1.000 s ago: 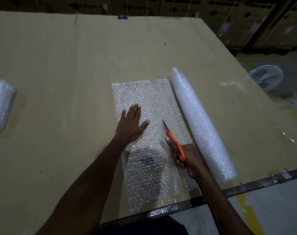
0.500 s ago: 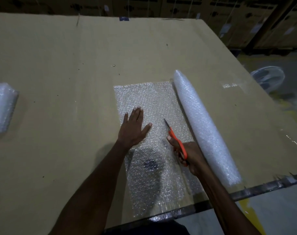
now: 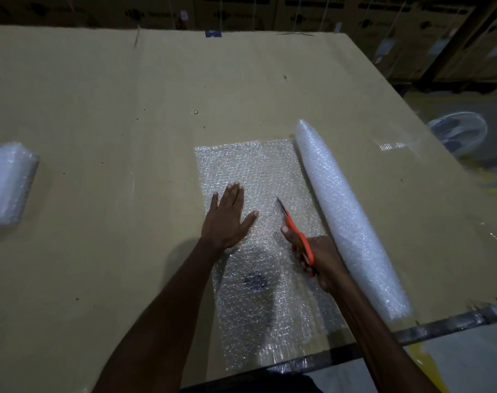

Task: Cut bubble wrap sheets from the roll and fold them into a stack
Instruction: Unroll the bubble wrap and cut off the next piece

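Note:
A bubble wrap roll [image 3: 346,217] lies slanted on the cardboard-covered table [image 3: 99,109]. From it an unrolled bubble wrap sheet [image 3: 250,165] spreads to the left, down to the table's near edge. My left hand [image 3: 227,219] presses flat on the sheet's left part, fingers straight. My right hand [image 3: 318,259] grips orange-handled scissors [image 3: 296,234] next to the roll, blades pointing away from me over the sheet. A stack of folded bubble wrap [image 3: 6,182] sits at the far left edge of view.
The table's metal edge [image 3: 440,324] runs along the near right side, with floor beyond. A white fan [image 3: 460,131] stands on the floor to the right. Cardboard boxes line the back.
The scissors and my right hand have crept slightly forward along the sheet beside the roll. My left hand stays pressed on the sheet.

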Tool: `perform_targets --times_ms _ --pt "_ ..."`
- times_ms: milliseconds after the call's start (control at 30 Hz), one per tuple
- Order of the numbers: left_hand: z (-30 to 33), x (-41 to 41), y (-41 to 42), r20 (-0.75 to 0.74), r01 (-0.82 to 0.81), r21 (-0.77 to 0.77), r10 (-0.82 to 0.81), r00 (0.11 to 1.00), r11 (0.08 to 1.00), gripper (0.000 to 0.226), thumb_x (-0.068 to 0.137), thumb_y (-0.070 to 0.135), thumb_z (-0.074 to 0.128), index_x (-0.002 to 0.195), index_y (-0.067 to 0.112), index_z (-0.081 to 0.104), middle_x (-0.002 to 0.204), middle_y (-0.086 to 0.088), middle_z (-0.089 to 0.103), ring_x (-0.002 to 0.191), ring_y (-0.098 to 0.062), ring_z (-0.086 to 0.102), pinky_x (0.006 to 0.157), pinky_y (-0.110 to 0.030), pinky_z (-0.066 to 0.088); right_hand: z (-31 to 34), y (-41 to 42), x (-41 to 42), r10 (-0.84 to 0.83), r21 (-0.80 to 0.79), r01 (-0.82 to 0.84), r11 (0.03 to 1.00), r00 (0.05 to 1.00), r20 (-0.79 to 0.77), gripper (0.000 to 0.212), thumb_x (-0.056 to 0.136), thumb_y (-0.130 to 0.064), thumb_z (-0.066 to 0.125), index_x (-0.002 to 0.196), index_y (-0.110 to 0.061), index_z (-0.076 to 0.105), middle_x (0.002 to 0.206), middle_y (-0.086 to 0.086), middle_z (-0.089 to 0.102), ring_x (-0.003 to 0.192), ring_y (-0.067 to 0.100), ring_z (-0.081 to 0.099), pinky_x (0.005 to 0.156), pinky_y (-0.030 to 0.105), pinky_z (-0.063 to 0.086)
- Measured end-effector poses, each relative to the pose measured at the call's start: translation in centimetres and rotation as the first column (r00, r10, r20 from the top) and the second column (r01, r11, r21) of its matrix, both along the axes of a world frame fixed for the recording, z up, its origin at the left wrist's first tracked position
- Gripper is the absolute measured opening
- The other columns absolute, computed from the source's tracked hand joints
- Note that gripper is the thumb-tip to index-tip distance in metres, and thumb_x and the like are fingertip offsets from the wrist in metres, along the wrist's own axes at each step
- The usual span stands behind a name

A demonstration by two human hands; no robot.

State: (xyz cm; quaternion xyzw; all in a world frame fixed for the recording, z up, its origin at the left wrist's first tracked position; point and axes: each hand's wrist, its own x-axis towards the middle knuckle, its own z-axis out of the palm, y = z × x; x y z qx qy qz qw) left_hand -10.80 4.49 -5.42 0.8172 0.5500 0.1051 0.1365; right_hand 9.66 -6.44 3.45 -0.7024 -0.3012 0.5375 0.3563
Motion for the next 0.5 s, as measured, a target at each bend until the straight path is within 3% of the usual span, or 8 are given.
perform_targets --times_ms 133,367,500 --pt "0.2 0.1 -0.1 0.002 0.004 -0.012 -0.003 1.000 1.000 0.083 0.099 0.066 0.012 0.160 0.010 0.008 0.168 -0.006 0.000 0.154 -0.017 -0.006 0.124 -0.048 -0.002 0.4 0.6 -0.2 -0.001 -0.002 0.001 1.000 1.000 -0.010 0.060 0.072 -0.055 0.085 0.043 -0.015 0.053 0.044 0.009 0.044 0.034 0.016 0.035 0.042 0.021 0.026" --pt "0.3 0.1 -0.3 -0.039 -0.009 -0.016 0.008 0.999 1.000 0.088 0.095 0.070 0.005 0.160 0.009 0.004 0.168 -0.007 -0.003 0.154 -0.018 -0.008 0.124 -0.049 -0.003 0.3 0.8 -0.2 0.014 0.008 -0.014 1.000 1.000 0.024 0.057 0.071 -0.057 0.085 0.046 -0.013 0.060 0.047 0.012 0.049 0.033 0.017 0.037 0.039 0.019 0.029" --pt "0.3 0.1 -0.2 -0.052 -0.005 -0.019 0.004 0.999 1.000 0.091 0.093 0.071 0.002 0.160 0.009 0.004 0.168 -0.007 -0.004 0.154 -0.018 -0.008 0.124 -0.048 -0.003 0.7 1.7 -0.4 0.027 -0.011 -0.026 1.000 0.999 0.032 0.061 0.070 -0.060 0.084 0.049 -0.012 0.054 0.045 0.009 0.045 0.033 0.016 0.035 0.039 0.018 0.029"
